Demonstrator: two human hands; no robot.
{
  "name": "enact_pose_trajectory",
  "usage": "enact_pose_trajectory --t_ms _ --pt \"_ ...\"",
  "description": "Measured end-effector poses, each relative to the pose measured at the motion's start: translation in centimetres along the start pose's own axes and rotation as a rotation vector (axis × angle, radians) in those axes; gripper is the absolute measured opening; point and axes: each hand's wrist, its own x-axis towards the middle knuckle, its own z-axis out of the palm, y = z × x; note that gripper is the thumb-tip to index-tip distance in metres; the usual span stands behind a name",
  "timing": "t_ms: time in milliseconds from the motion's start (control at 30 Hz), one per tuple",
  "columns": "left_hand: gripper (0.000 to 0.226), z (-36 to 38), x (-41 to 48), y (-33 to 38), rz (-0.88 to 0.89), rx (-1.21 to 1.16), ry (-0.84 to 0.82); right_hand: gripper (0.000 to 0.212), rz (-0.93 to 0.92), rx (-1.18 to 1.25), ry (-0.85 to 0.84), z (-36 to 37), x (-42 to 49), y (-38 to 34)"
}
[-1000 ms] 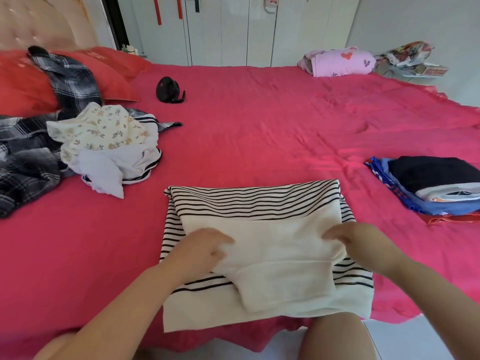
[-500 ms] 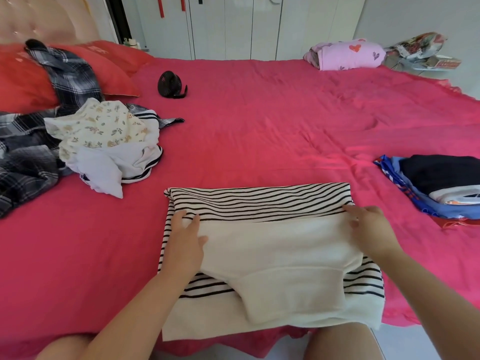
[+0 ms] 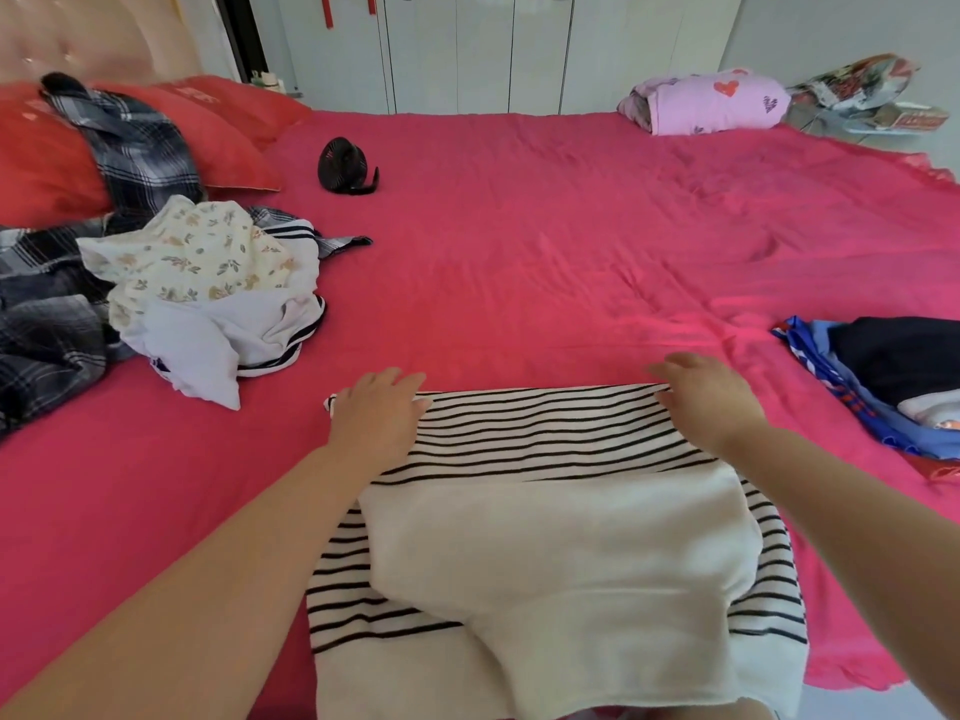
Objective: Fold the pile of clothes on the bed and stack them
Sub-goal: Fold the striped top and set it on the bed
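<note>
Our left hand rests straight-fingered on the striped sweater at the bed's near edge, our right hand pinching its far corner.

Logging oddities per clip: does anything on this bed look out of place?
A small black fan lies on the red bedspread near the pillows, not clothing. Otherwise nothing stands out.

Past the striped sweater the red bedspread stretches wide and open — free passage straight ahead. On the left the unfolded pile and plaid shirt crowd the way, a small black fan farther back. On the right sits the folded stack, a strip of open sheet between it and the sweater.
</note>
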Motion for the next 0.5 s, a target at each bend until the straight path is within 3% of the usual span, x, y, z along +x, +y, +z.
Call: enact_pose_trajectory --t_ms 167,233,333,500 --pt "0.053 2.0 3.5 -0.3 -0.053 0.146 -0.297 0.059 0.055 -0.109 -0.31 2.0 3.1 0.5" --pt "0.05 2.7 4.1 -0.4 -0.051 0.195 -0.304 0.05 0.058 -0.179 -0.332 2.8 3.7 0.8" --pt "0.038 2.4 5.8 -0.8 -0.034 0.178 -0.121 0.03 0.021 -0.219 -0.175 2.6 5.2 1.1" --pt "0.035 -0.9 10.5 -1.5 -0.056 0.107 0.256 0.037 0.126 -0.054 0.148 0.4 9.4 1.2"
